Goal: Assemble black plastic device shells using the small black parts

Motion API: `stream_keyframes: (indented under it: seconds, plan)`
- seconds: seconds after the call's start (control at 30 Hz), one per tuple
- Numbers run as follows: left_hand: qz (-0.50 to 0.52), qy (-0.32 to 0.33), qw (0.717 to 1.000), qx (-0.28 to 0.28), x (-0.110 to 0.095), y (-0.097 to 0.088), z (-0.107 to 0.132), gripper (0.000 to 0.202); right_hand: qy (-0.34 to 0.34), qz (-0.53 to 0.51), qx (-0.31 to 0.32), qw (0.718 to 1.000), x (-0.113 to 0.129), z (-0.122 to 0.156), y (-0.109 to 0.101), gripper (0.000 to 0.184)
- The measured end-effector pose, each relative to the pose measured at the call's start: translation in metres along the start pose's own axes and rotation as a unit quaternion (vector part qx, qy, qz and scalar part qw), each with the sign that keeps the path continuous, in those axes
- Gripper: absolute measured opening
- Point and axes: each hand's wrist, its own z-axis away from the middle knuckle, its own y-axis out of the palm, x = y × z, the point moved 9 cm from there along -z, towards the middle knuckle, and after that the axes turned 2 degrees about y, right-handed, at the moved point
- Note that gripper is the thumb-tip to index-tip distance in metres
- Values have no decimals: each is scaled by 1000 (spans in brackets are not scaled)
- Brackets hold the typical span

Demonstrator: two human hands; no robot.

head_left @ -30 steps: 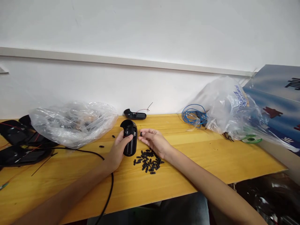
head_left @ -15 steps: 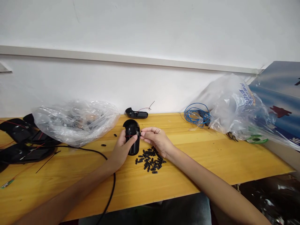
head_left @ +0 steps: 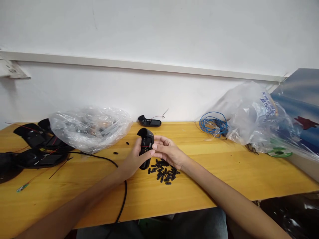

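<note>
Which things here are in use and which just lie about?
In hand: black oval plastic shell, gripped by left hand, right hand touching it; pile of small black plastic pieces.
Lying about: crumpled clear plastic bag; blue wire coil; black cable.

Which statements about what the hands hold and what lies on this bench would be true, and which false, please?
1. The left hand grips a black shell, and the right hand has its fingertips at it. True.
2. Small black parts lie heaped on the table beside the shell. True.
3. The blue wire coil sits at the table's left end. False: it lies at the right, beside the printed bag.
4. The shell rests inside the clear bag. False: it is held to the right of that bag.
</note>
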Motion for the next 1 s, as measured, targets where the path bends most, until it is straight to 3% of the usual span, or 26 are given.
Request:
stream_keyframes:
  seconds: [0.17, 0.27, 0.33, 0.4, 0.5, 0.63, 0.8, 0.9, 1.0]
  plan:
    - [-12, -23, 998, 66, 7, 0, 5, 92, 3, 24, 90, 996, 1, 9, 19, 70]
    - [-34, -2, 993, 116, -2, 9, 10, 96, -11, 53, 111, 992, 4, 12, 23, 67]
    - [-48, 39, 994, 88, -14, 7, 10, 99, -36, 63, 99, 992, 10, 13, 22, 70]
    - [-80, 81, 993, 21, -26, -2, 10, 100, -63, 71, 69, 993, 19, 14, 18, 78]
    - [-172, 139, 975, -36, -42, -11, 12, 81, -81, 100, 35, 991, 26, 16, 13, 84]
    - [-234, 202, 950, -31, -57, -13, 15, 65, -85, 121, 36, 988, 24, 18, 10, 83]
    - [-223, 226, 948, -13, -65, -20, 14, 58, -101, 169, 88, 976, 19, 22, 19, 84]
    - [-224, 225, 948, -15, -69, -30, 11, 55, -207, 305, 101, 924, 37, 34, 27, 84]
    - [-270, 245, 931, -3, -73, -35, 11, 56, -354, 453, 103, 812, 54, 51, 37, 102]
